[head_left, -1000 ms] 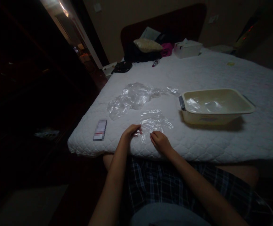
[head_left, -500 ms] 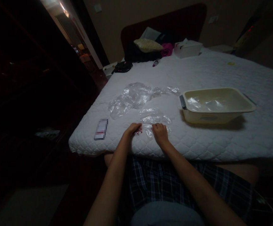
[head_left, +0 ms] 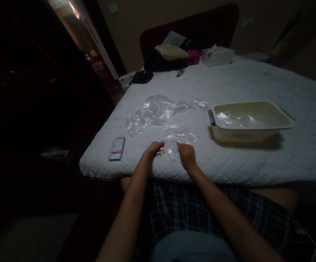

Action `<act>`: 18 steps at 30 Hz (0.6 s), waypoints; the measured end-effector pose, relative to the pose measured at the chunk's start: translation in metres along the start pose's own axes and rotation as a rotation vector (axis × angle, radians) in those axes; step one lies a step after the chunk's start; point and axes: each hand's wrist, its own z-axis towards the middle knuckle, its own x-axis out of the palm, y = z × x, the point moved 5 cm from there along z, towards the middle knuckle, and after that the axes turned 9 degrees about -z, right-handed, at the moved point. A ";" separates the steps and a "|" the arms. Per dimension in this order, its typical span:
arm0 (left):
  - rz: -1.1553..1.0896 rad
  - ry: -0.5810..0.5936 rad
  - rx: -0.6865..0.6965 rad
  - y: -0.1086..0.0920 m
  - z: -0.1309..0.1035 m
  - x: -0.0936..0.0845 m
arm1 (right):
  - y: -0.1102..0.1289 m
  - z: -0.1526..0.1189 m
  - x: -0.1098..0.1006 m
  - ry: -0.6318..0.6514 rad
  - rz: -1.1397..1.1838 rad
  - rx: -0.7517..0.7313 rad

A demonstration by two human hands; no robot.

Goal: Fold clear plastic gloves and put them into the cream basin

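A clear plastic bag [head_left: 178,134] lies creased on the white quilted bed near its front edge. Its near edge is pinched in my left hand [head_left: 155,147], with a crumpled bit of film below the fingers. To the right, my right hand [head_left: 186,153] has its fingers closed on the same bag, knuckles up. Just beyond it, more crumpled clear plastic [head_left: 158,111] spreads over the bed.
A cream tub [head_left: 252,135] with grey handles and clear plastic inside stands at the right. A phone-like object [head_left: 117,149] lies at the left. Farther back are a pillow [head_left: 171,52], dark clothes, a magenta cloth [head_left: 193,57] and a white box [head_left: 218,56].
My right hand has shifted very slightly right and its fingers have drawn together. The film between the hands has changed shape a little. My left hand is nearly where it was.
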 end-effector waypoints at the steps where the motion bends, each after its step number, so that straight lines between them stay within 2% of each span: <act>1: 0.002 -0.005 0.014 0.001 0.001 0.000 | 0.000 0.000 0.000 -0.003 0.008 -0.002; 8: 0.018 0.090 0.098 0.001 0.003 0.004 | 0.004 0.001 -0.013 -0.079 0.077 0.030; 13: 0.033 0.079 0.092 0.000 0.002 0.003 | 0.007 -0.001 -0.018 0.020 -0.003 0.037; 18: 0.030 0.076 0.079 -0.001 0.001 0.004 | 0.006 0.001 -0.020 0.068 -0.087 0.111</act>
